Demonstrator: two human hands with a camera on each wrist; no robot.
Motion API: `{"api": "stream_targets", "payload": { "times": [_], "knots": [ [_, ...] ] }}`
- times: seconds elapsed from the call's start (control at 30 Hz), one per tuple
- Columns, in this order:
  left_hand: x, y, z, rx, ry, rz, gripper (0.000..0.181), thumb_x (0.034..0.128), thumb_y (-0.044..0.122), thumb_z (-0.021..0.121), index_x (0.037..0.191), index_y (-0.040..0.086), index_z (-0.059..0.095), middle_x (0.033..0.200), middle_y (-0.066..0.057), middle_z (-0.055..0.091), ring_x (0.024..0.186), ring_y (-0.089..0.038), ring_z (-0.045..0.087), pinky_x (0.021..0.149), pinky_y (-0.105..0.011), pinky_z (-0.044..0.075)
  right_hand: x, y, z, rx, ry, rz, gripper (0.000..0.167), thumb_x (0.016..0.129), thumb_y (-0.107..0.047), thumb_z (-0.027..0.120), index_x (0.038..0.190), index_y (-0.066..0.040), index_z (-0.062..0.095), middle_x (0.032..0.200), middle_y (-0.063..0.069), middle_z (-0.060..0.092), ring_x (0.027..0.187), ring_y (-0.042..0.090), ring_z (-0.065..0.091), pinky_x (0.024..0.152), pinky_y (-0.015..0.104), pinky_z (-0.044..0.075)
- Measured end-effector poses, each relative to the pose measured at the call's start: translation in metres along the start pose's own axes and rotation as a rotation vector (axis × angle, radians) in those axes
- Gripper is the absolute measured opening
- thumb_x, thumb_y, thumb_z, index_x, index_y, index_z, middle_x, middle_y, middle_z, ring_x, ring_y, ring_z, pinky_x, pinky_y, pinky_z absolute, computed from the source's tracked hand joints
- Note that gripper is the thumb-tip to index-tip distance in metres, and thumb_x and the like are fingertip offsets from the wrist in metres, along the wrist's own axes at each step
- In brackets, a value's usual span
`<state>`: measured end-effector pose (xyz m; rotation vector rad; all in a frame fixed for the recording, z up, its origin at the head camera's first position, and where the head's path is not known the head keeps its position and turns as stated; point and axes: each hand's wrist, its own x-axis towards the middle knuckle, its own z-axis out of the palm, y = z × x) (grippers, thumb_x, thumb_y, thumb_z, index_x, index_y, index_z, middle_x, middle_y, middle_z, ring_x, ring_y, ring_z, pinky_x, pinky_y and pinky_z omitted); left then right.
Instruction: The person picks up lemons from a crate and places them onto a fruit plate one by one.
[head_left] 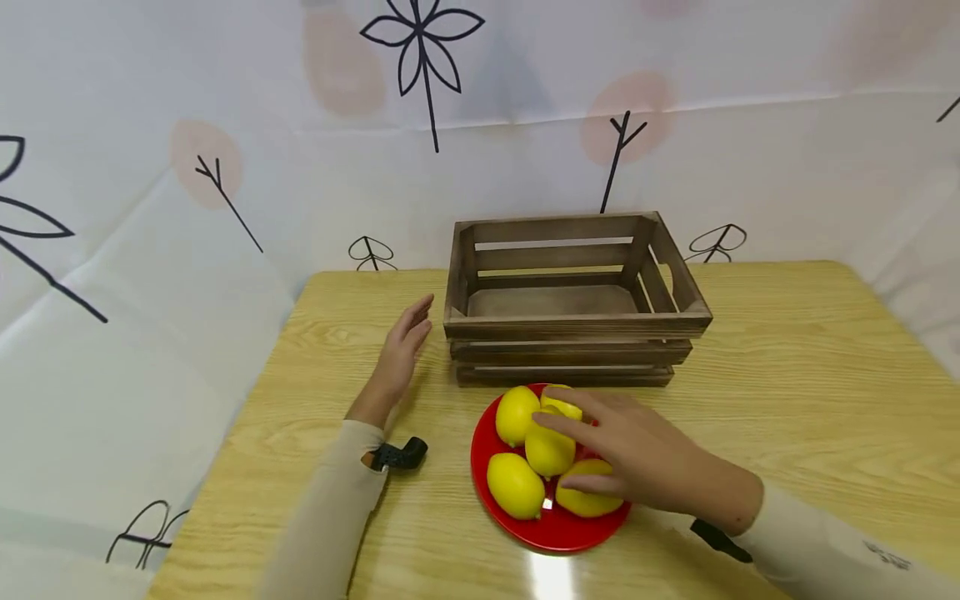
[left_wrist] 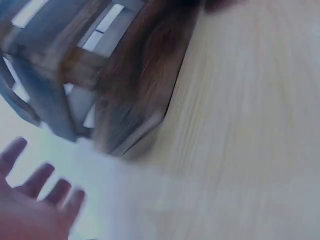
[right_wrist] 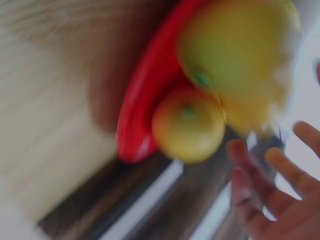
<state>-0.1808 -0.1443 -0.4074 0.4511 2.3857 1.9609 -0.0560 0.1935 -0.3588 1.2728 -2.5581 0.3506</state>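
Several yellow lemons (head_left: 516,486) lie on a round red plate (head_left: 491,518) in front of a brown slatted wooden crate (head_left: 562,330). My right hand (head_left: 637,450) hovers over the plate's right side, its fingers spread and reaching across the lemons. In the right wrist view the right hand (right_wrist: 280,200) has nothing in its grasp, close to the blurred lemons (right_wrist: 187,125). To the left of the crate, my left hand (head_left: 397,358) is raised with extended fingers. The left wrist view shows that hand (left_wrist: 40,205) apart from the crate (left_wrist: 135,75).
The wooden table (head_left: 795,358) carries the crate and the plate. Behind it hangs a white cloth (head_left: 525,158) with plant drawings. Black straps (head_left: 401,454) sit at both wrists.
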Motion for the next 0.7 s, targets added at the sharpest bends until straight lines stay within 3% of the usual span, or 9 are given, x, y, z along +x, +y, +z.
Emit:
{"api": "stream_targets", "payload": {
  "times": [0.13,0.17,0.23,0.27,0.33,0.4,0.47,0.53,0.7],
  "knots": [
    [-0.027,0.019,-0.035,0.642,0.025,0.009,0.062,0.1043,0.05,0.043,0.159,0.025,0.028,0.166,-0.012,0.02,0.152,-0.037,0.018,0.118,-0.064,0.018,-0.029,0.028,-0.031,-0.05,0.343,0.115,0.043,0.096,-0.047,0.062,0.123,-0.013,0.07,0.122,0.008,0.069,0.102,0.026,0.066,0.084,0.032,0.054],
    [-0.033,0.023,-0.044,0.778,0.023,0.009,0.065,0.1031,0.053,0.043,0.16,0.026,0.026,0.166,-0.014,0.018,0.153,-0.039,0.016,0.118,-0.066,0.015,-0.037,0.04,-0.04,-0.06,0.415,0.182,0.038,0.097,-0.04,0.062,0.118,-0.01,0.072,0.117,0.011,0.07,0.101,0.03,0.065,0.085,0.035,0.053],
    [-0.041,0.032,-0.061,0.987,0.023,0.003,0.071,0.1011,0.058,0.044,0.161,0.027,0.022,0.167,-0.017,0.014,0.153,-0.044,0.01,0.118,-0.069,0.009,-0.053,0.066,-0.054,-0.075,0.462,0.358,0.036,0.099,-0.032,0.058,0.121,-0.006,0.069,0.119,0.019,0.067,0.106,0.039,0.06,0.092,0.042,0.048],
    [-0.043,0.035,-0.068,1.069,0.024,-0.005,0.073,0.1002,0.06,0.043,0.161,0.027,0.02,0.167,-0.019,0.013,0.153,-0.046,0.007,0.118,-0.069,0.005,-0.059,0.081,-0.059,-0.086,0.434,0.46,0.039,0.1,-0.03,0.058,0.128,-0.005,0.065,0.127,0.024,0.063,0.111,0.045,0.055,0.096,0.049,0.044],
    [-0.043,0.039,-0.082,1.171,0.03,-0.036,0.078,0.0987,0.065,0.041,0.162,0.028,0.016,0.167,-0.019,0.008,0.152,-0.048,0.0,0.118,-0.069,0.0,-0.068,0.109,-0.065,-0.123,0.305,0.644,0.051,0.101,-0.032,0.055,0.145,-0.006,0.05,0.145,0.031,0.045,0.126,0.055,0.041,0.098,0.067,0.033],
    [-0.038,0.04,-0.092,1.209,0.034,-0.076,0.081,0.0974,0.069,0.038,0.162,0.028,0.012,0.168,-0.02,0.003,0.152,-0.049,-0.006,0.116,-0.07,-0.003,-0.072,0.135,-0.066,-0.153,0.141,0.758,0.065,0.104,-0.044,0.045,0.158,-0.01,0.029,0.158,0.034,0.022,0.137,0.061,0.022,0.101,0.077,0.02],
    [-0.031,0.039,-0.099,1.219,0.033,-0.118,0.083,0.0963,0.072,0.034,0.162,0.028,0.009,0.168,-0.02,-0.002,0.15,-0.05,-0.011,0.115,-0.071,-0.006,-0.072,0.156,-0.064,-0.162,0.023,0.804,0.073,0.104,-0.053,0.038,0.162,-0.015,0.013,0.162,0.033,0.004,0.142,0.063,0.008,0.101,0.08,0.013],
    [-0.025,0.037,-0.104,1.217,0.031,-0.158,0.086,0.0952,0.075,0.032,0.163,0.028,0.007,0.168,-0.02,-0.006,0.15,-0.051,-0.014,0.114,-0.072,-0.009,-0.069,0.17,-0.061,-0.155,-0.04,0.812,0.076,0.103,-0.057,0.035,0.163,-0.018,0.007,0.163,0.032,-0.004,0.144,0.062,0.0,0.102,0.081,0.008],
    [-0.017,0.033,-0.107,1.218,0.028,-0.199,0.088,0.0942,0.077,0.03,0.163,0.027,0.006,0.167,-0.02,-0.01,0.149,-0.052,-0.016,0.113,-0.073,-0.011,-0.062,0.176,-0.054,-0.127,-0.085,0.804,0.077,0.103,-0.059,0.032,0.163,-0.02,0.004,0.163,0.032,-0.007,0.143,0.064,-0.003,0.102,0.081,0.005]
  ]
}}
